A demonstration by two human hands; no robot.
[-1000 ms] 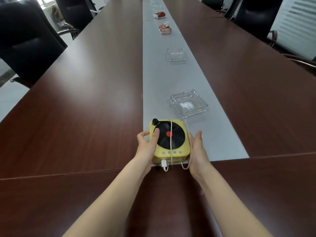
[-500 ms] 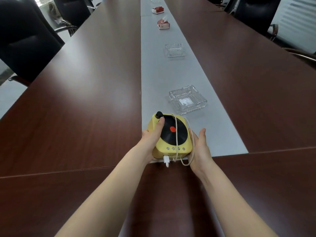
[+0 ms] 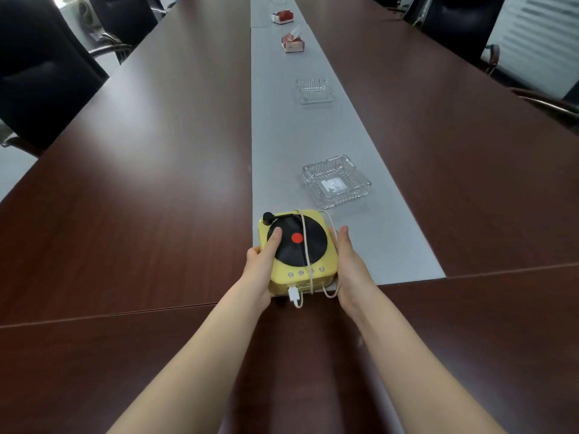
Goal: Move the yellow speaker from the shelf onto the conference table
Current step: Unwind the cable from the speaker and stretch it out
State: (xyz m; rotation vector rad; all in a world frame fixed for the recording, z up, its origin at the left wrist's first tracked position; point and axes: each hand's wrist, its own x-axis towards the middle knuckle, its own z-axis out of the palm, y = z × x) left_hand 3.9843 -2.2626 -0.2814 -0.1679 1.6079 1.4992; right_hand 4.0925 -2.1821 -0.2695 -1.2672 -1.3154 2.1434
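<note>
The yellow speaker point(image 3: 299, 277), shaped like a small record player with a black disc and red centre, is at the near end of the grey strip on the conference table point(image 3: 141, 198). A white cable is wrapped around it, and its plug hangs at the front. My left hand point(image 3: 261, 261) grips the speaker's left side, thumb resting on the black disc. Against its right side lies my right hand point(image 3: 349, 264), fingers extended along the edge. I cannot tell whether the speaker's base touches the table.
A glass ashtray point(image 3: 336, 181) sits just beyond the speaker on the grey strip point(image 3: 282, 136). Farther along are a second ashtray point(image 3: 314, 90) and two red-and-white boxes point(image 3: 293, 42). Black chairs point(image 3: 34, 73) line both sides of the dark wooden table.
Both hands have shifted the speaker slightly forward and turned it a little. My left thumb slid from the speaker's edge onto the black disc.
</note>
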